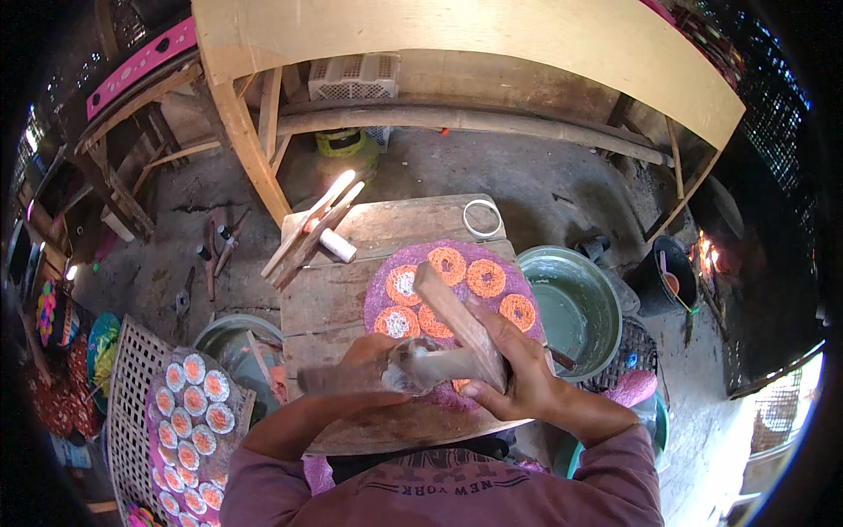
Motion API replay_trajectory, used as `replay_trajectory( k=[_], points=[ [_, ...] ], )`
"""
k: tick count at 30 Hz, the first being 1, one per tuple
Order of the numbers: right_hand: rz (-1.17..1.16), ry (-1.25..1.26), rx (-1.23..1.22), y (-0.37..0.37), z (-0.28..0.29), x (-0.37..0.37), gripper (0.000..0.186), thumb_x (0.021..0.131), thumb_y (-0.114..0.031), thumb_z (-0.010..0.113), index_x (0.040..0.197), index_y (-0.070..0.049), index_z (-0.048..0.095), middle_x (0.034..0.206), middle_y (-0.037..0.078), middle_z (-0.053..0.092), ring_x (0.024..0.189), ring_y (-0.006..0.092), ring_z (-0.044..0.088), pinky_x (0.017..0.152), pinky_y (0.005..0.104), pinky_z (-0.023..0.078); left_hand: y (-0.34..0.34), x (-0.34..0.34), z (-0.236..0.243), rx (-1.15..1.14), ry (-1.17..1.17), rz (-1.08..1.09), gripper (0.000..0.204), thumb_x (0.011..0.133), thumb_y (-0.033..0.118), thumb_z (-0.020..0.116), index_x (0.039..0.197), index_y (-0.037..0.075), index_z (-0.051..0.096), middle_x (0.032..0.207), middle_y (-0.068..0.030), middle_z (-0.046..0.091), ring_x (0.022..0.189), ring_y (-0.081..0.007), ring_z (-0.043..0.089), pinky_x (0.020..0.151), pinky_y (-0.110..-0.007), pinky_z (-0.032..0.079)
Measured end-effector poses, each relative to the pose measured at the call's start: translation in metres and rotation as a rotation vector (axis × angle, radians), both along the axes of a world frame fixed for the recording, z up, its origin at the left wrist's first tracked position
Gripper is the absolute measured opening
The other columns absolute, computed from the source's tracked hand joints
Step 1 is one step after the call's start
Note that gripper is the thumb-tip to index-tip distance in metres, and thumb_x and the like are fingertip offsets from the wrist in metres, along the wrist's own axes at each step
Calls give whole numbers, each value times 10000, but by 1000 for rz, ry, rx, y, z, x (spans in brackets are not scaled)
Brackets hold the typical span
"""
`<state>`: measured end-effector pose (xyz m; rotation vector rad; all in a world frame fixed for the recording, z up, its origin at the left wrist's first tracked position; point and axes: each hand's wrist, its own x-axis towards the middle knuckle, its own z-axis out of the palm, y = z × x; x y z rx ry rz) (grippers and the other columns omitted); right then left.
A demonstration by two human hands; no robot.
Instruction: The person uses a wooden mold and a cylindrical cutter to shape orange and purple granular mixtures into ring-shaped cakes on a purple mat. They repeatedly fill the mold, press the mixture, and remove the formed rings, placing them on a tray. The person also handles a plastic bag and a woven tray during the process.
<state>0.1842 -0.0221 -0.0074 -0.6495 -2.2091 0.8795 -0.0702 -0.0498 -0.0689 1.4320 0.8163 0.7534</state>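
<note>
My left hand (371,350) is closed round the blurred end of a wooden hand press (465,325), a tool of wooden pieces with a round barrel. On the press's other wooden piece, the fingers and thumb of my right hand (525,373) are wrapped. The press is tilted above a round purple mat (406,256) on a small wooden table (334,307). Several rings of thin orange strands (486,277) lie on this mat, two with white strands (397,323) in the middle. The press and my hands hide the mat's near part.
Beside two wooden bars with a pale cylinder (336,245), a white hoop (482,219) lies on the table. A large basin (571,307) stands right, another basin (237,342) left. Orange-and-white rounds (193,401) cover a mat on a woven tray (132,378). A fire (707,255) glows right.
</note>
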Motion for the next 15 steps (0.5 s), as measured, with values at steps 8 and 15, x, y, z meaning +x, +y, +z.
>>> replay_trajectory(
  k=[8,15],
  points=[
    [134,-94,-30,-15,-6,-12,872,803,-258,748,1473,-11,248,1368,256,456,1238,414,500,1013,416,425,-11,22,-11,169,303,-230,767,717,157,826,1375,48,447,1322,-112,547,1220,-231,515,1043,-373,389],
    [293,98,-1208,7,-13,41,1049,809,-792,418,1441,34,283,1048,198,595,901,269,626,792,365,490,27,16,31,176,88,-217,721,755,215,811,1350,47,440,1210,-141,575,1123,-238,572,986,-349,434]
  ],
)
